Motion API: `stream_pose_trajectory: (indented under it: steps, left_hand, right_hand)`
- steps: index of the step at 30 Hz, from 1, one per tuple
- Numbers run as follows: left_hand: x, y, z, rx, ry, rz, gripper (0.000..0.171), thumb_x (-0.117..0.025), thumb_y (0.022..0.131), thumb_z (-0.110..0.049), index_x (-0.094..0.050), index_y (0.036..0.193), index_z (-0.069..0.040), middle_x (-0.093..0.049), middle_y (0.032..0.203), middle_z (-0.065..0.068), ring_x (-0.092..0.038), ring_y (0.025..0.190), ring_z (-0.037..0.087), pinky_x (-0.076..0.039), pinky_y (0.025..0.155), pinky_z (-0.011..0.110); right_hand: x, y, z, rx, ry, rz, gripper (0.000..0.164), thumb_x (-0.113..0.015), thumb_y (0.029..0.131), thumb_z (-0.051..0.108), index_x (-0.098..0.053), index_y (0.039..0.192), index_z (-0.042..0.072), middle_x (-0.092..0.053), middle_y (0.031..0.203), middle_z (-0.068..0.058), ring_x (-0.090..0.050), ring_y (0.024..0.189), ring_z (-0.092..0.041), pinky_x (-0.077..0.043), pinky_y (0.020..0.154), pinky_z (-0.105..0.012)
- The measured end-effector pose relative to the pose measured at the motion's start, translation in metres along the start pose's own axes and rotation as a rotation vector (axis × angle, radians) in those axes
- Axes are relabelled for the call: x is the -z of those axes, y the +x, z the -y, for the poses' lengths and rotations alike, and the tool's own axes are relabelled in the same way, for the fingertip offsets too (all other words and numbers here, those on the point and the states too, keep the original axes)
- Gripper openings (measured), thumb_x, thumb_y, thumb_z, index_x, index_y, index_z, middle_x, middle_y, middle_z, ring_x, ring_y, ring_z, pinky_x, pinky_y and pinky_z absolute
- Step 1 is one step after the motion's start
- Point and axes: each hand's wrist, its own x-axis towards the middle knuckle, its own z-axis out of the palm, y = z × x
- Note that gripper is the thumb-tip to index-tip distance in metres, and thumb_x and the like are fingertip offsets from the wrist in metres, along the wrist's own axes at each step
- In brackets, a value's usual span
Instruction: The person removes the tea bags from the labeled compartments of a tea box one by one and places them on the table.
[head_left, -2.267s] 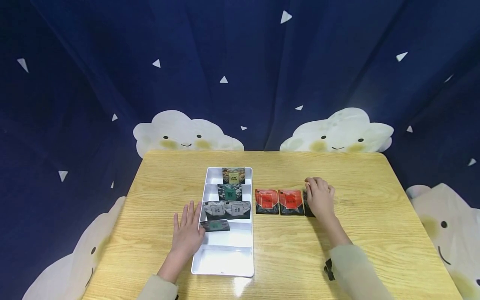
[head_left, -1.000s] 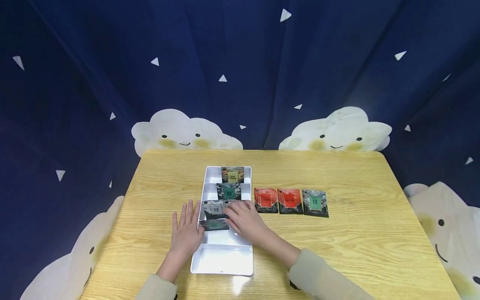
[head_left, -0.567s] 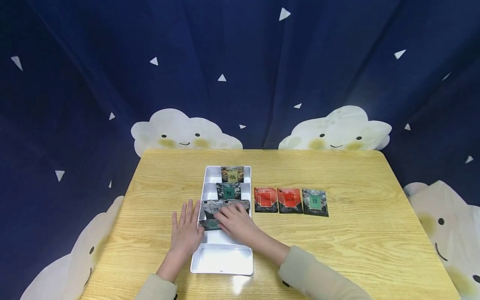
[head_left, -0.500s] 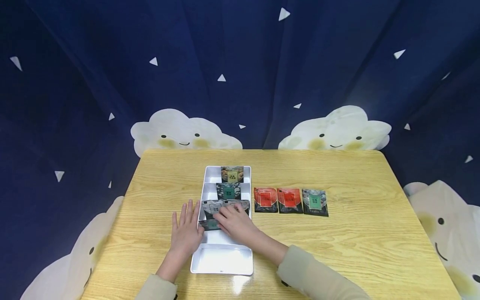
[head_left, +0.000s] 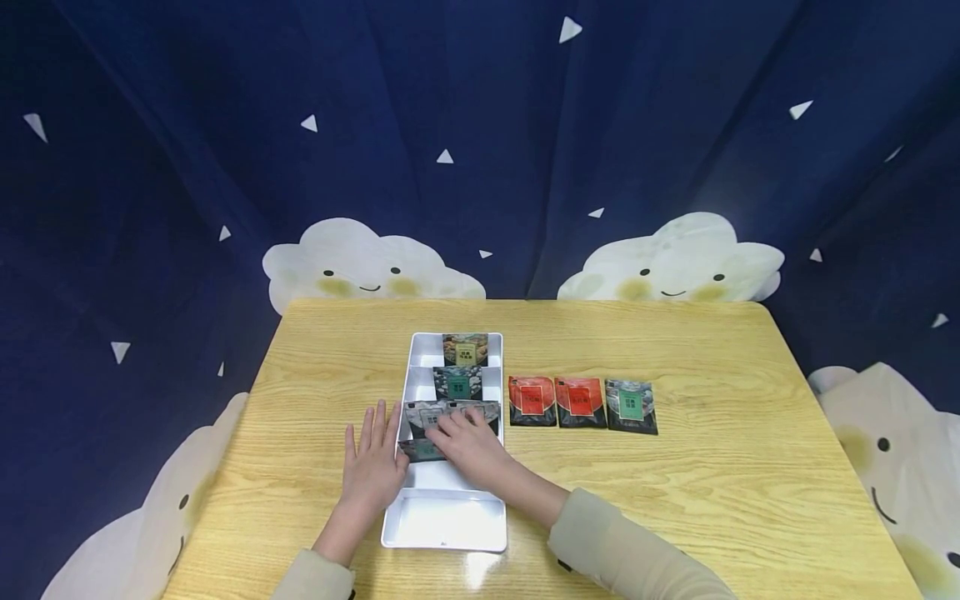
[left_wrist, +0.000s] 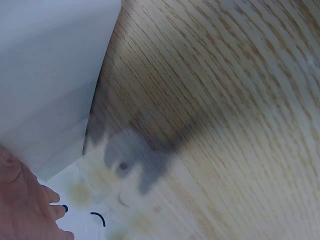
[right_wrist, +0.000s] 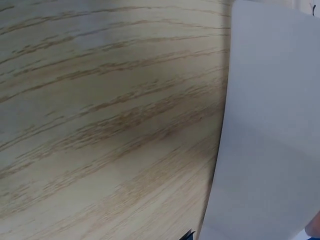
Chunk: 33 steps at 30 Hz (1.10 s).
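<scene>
In the head view, my left hand (head_left: 372, 467) lies with straight, spread fingers along the left edge of a white divided tray (head_left: 448, 525), its thumb at the rim. My right hand (head_left: 472, 450) reaches over the tray's right side. Its thumb and forefinger pinch the right end of a dark green sachet (head_left: 422, 451) in the fourth compartment from the back; that end is hidden. Just behind, two grey sachets, the left one (head_left: 426, 418) and the right one (head_left: 491, 410), stand side by side, partly covered by my fingers. Both wrist views show mainly tray wall and wood.
Farther back in the tray stand a green-labelled sachet (head_left: 457, 383) and a yellow-labelled sachet (head_left: 465, 350). Right of the tray lie a red sachet (head_left: 532, 402), another red sachet (head_left: 581, 402) and a green-labelled dark sachet (head_left: 631, 406). A blue curtain (head_left: 480, 100) surrounds the table.
My right hand has left the dark sachet on the table, crossed left to the tray's right grey sachet, then shifted slightly left and toward me. My left hand stays put.
</scene>
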Motion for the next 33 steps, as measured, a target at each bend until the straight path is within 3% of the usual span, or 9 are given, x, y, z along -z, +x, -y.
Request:
stream_pose_trajectory:
  steps: [6,12,25,30,33]
  left_hand:
    - [0.000,0.001,0.000,0.009,0.014,0.016,0.064,-0.041,0.088,-0.020,-0.018,0.146,-0.007,-0.013,0.151,0.019,-0.006,0.139,0.034,0.002,0.109,0.054]
    - [0.000,0.003,0.001,0.026,0.037,0.061,0.064,-0.040,0.089,-0.020,-0.016,0.147,-0.007,-0.011,0.151,0.018,-0.005,0.139,0.035,0.000,0.109,0.055]
    - [0.000,0.003,0.002,0.016,0.034,0.052,0.064,-0.042,0.089,-0.022,-0.017,0.147,-0.007,-0.012,0.151,0.018,-0.008,0.138,0.036,0.000,0.109,0.055]
    - [-0.001,0.003,0.003,0.019,0.046,0.050,0.066,-0.042,0.088,-0.022,-0.016,0.147,-0.008,-0.011,0.152,0.018,-0.007,0.138,0.035,-0.001,0.109,0.055]
    - [-0.002,0.003,0.003,0.022,0.038,0.054,0.067,-0.042,0.087,-0.022,-0.015,0.147,-0.008,-0.010,0.152,0.018,-0.006,0.138,0.035,0.000,0.109,0.055]
  right_hand:
    - [0.001,0.000,0.000,-0.005,0.006,0.022,0.025,-0.050,0.087,0.021,-0.058,0.111,0.025,-0.056,0.103,0.007,-0.051,0.097,-0.014,-0.040,0.090,-0.035]
    - [0.003,-0.002,0.000,-0.011,0.028,-0.016,0.024,-0.055,0.085,0.021,-0.058,0.109,0.024,-0.056,0.102,0.007,-0.051,0.097,-0.014,-0.039,0.090,-0.035]
    - [0.022,-0.003,-0.005,-0.083,0.084,0.005,0.029,-0.056,0.079,0.015,-0.056,0.108,0.021,-0.056,0.108,0.005,-0.051,0.103,-0.014,-0.036,0.094,-0.035]
    - [0.035,-0.002,-0.010,-0.134,0.163,-0.045,0.013,-0.049,0.088,0.017,-0.055,0.100,0.020,-0.054,0.095,0.007,-0.050,0.093,-0.012,-0.036,0.092,-0.036]
    - [0.042,-0.003,-0.016,-0.151,0.194,-0.094,0.012,-0.044,0.093,0.021,-0.054,0.098,0.019,-0.052,0.089,0.007,-0.048,0.086,-0.012,-0.036,0.089,-0.035]
